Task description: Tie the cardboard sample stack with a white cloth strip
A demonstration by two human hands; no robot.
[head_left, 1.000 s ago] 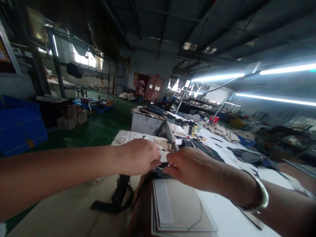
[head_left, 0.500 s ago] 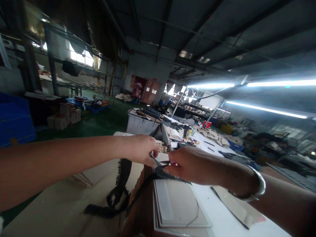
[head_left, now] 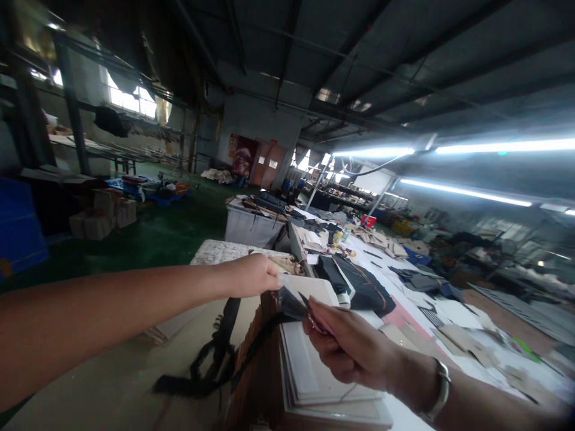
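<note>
The dark cloth [head_left: 291,304] lies between the hands, its long axis apparently slanting from the left fingers down toward the right hand. The left hand [head_left: 252,276], nearer, pinches its far end; the right hand [head_left: 348,342] grips a pointed tool [head_left: 304,299], tip beside the cloth, contact unclear.

No lettering is legible, even on the red sign [head_left: 369,221].

Left: blue container [head_left: 20,221], near stacked brown bundles [head_left: 96,218] on green floor [head_left: 179,221] | Rear: bright window [head_left: 119,99]; brownish double doors [head_left: 265,173] bearing white papers [head_left: 273,164] | Centre: light-grey bin [head_left: 251,225] | Upper right: lit fluorescent tubes [head_left: 503,146] beneath dark roof beams [head_left: 291,39]
</note>
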